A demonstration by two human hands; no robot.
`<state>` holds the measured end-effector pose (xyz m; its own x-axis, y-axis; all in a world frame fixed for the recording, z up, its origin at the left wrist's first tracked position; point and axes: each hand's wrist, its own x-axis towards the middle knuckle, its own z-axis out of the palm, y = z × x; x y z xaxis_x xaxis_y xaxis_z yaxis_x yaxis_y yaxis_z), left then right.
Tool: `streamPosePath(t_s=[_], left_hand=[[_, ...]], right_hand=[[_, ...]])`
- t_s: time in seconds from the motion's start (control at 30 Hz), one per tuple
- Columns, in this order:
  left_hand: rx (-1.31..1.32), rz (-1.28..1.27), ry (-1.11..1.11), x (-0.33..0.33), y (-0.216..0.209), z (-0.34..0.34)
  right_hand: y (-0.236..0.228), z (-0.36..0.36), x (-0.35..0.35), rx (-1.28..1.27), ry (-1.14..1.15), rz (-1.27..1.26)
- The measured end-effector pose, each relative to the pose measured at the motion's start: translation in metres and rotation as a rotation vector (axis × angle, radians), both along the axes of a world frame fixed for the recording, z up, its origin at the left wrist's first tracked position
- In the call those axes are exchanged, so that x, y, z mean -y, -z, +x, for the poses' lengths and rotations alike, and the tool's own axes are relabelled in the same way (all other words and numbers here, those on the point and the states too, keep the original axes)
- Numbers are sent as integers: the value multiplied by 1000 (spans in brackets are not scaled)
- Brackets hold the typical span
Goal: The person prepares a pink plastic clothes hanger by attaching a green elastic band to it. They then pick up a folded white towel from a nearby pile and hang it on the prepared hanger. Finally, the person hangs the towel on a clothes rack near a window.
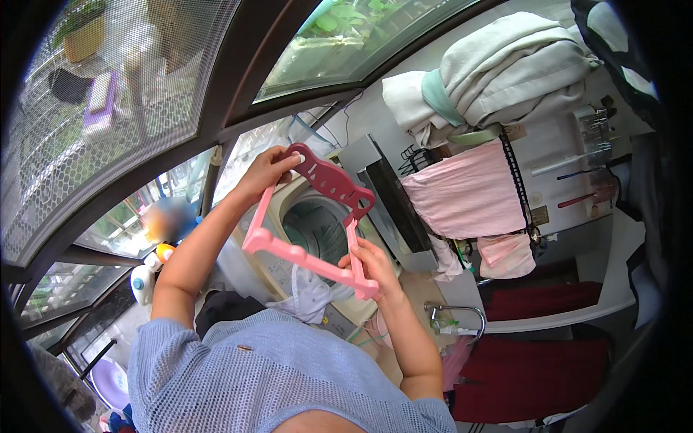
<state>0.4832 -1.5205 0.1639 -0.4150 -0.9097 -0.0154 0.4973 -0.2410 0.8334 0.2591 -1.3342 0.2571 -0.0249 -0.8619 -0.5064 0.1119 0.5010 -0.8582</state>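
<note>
Both hands hold a pink plastic frame [289,252] in front of me, over an open top-loading washing machine [276,265]. My left hand [268,173] is closed on its upper left corner, thumb on the darker pink panel [328,178] with wavy edges and cut-out holes. Lower on the right, my right hand [374,268] grips a side bar, fingers wrapped round it. A knobbed lighter pink bar joins the sides at the bottom. Through the frame the machine's drum [315,229] shows. A white cloth [307,294] lies over the machine's near edge.
Right of the machine are a counter with a curved metal tap [462,310] and a hanging pink towel [465,191]. A grey-white curtain bundle [498,72] hangs above. Dark-framed windows [242,72] curve along the left, with bottles [142,285] and a purple basin [110,382] below.
</note>
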Motion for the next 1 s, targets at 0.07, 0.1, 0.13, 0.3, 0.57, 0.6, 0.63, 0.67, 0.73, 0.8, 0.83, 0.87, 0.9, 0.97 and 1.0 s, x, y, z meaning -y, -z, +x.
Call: streamPosePath(t_s=[0.07, 0.1, 0.13, 0.3, 0.57, 0.6, 0.63, 0.67, 0.73, 0.8, 0.83, 0.87, 0.9, 0.97, 1.0], left_hand=[[-79, -2, 2, 12, 1, -5], [-144, 11, -21, 18, 4, -8], [-178, 2, -7, 23, 11, -10], [-296, 57, 29, 28, 27, -13], [-113, 56, 51, -1, 23, -2], [-111, 83, 49, -3, 26, -2], [-77, 62, 57, -4, 31, 0], [-41, 41, 66, -4, 36, 4], [-50, -17, 64, -3, 43, 6], [24, -56, 93, 4, 36, 11], [55, -79, 114, 10, 27, 11], [123, -103, 109, 16, 19, 9], [111, -117, 134, 27, 19, 6], [-118, -140, 89, 43, 9, -8], [-265, -122, 98, 50, 3, -13]], right_hand=[[2, -1, 8, 19, 63, -14], [3, 0, 13, 33, 92, -21], [0, 3, 15, 49, 104, -37], [2, -1, 21, 194, 188, -16], [7, 16, 8, 206, 162, -172], [8, 17, 4, 236, 138, -169], [9, 21, -1, 201, 135, -170], [10, 29, -5, 167, 133, -170], [16, 38, -11, 84, 130, -154], [20, 41, -10, 88, 149, -117], [21, 42, -11, 85, 164, -101], [20, 43, -8, 95, 178, -101], [19, 43, -3, 103, 172, -99], [15, 37, 9, 116, 170, -102], [10, 35, 16, 81, 216, -149]])
